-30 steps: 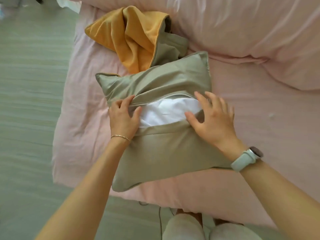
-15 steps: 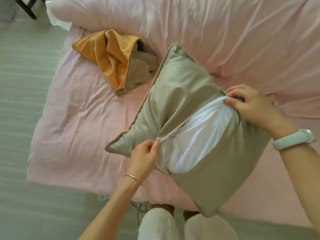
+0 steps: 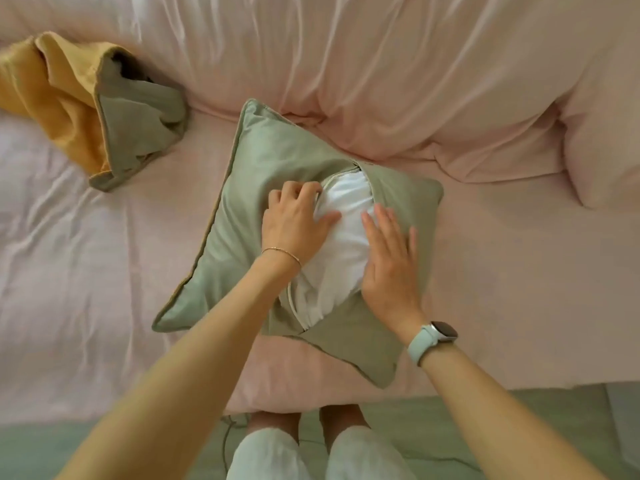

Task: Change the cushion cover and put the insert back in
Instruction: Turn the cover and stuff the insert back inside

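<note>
With the cover (image 3: 263, 188) mid-frame on the bed (image 3: 519, 271), the left hand (image 3: 294, 220) pinching its opening edge and the right hand (image 3: 391, 258) flat, fingers straight, should press the insert (image 3: 339, 244) in evenly before closing.

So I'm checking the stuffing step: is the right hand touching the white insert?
Touching. In the head view the right hand lies flat, fingers straight, across the opening's edge, its thumb side pressing on the white insert.
</note>
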The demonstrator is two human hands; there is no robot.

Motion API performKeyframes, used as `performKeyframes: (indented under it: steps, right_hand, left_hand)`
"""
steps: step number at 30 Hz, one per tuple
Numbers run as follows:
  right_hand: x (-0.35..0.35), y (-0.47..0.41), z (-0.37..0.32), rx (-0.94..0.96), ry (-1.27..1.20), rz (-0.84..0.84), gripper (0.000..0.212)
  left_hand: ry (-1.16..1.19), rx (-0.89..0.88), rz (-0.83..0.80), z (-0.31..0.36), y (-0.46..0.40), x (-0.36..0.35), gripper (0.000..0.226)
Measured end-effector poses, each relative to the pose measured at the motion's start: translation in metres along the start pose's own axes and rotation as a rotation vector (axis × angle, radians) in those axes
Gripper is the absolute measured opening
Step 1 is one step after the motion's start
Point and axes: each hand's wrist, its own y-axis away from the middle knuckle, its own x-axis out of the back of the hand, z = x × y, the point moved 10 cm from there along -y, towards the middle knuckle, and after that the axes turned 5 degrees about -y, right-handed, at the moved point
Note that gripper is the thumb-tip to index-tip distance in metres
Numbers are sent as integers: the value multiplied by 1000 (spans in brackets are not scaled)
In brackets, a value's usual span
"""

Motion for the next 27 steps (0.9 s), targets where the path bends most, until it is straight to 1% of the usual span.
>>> performKeyframes:
  steps: [1,2,3,5,7,8,10,11,12,13,15,17,19,21,23,25,26,27]
  right_hand:
    - [3,1,13,-102,-37,6,63]
    - [5,1,24,-192,-81,-6,63]
    - [10,1,29,-226,-115,-5,64]
    - [26,-2,28,-205,-156,3,69]
    - [46,-4,28,-182,-177,18,70]
    - [56,-4,30,-180,-168,20,69]
    - [73,-3,36,-211,-148,18,66]
    - [81,-4,36,-198,-124,36,63]
    - [90,-7,29,-146,-87,77,59]
    - [94,-10,15,-59,-55,104,55]
    - [82,-19,-21,155,-84,108,48]
    - [50,-30,-54,306,-187,3,43]
    - [14,-40,-73,344,-217,-111,39]
    - [-17,-44,-83,351,-83,-167,40]
    - [-39,-47,-90,376,149,-169,47]
    - [-57,-50,-99,404,339,-183,43]
    - [-63,-52,-107,420,414,-192,44]
    - [-72,-54,-113,410,491,-262,51]
  left_hand:
    - [36,49,-63,-9,-5,-9,46]
    - [62,77,-75,-15,-8,-10,45]
    - [94,97,-42,-19,-11,-3,41]
    - [174,168,20,-24,-15,13,28]
    - [339,231,4,-20,-14,19,20]
    - [453,266,-27,-16,-10,19,18]
    - [767,391,-162,-6,8,3,21]
    - [912,473,-246,-1,20,-10,24]
    - [984,545,-314,0,32,-22,26]
    - [976,594,-349,-4,41,-30,26]
    - [885,641,-309,-20,47,-30,20]
    - [723,575,-220,-38,39,-17,17]
    - [492,461,-177,-52,28,-2,27]
    - [278,364,-129,-63,17,15,28]
    - [125,287,-49,-73,4,30,24]
    - [-25,213,12,-82,-6,44,30]
    - [-76,194,33,-87,-10,49,30]
    - [-92,179,45,-90,-14,54,29]
